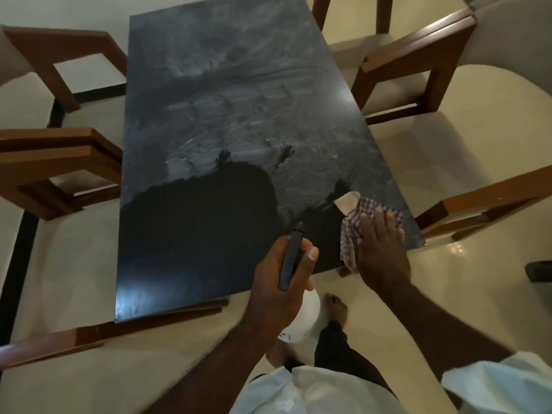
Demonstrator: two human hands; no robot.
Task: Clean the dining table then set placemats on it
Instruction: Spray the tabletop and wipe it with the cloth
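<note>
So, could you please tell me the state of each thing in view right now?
table: near part wiped dark, the rest streaky.
cloth: bunched on the table's near right corner.
spray bottle: held above the near edge.
left hand: grips the spray bottle.
right hand: presses flat on the cloth.

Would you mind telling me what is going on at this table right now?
A person is cleaning the dark dining table. The right hand presses a checked cloth flat near the table's near right corner, while the left hand grips a spray bottle. The near part looks wiped dark, but a streaky film covers the rest, so the wiping is not finished.
</note>
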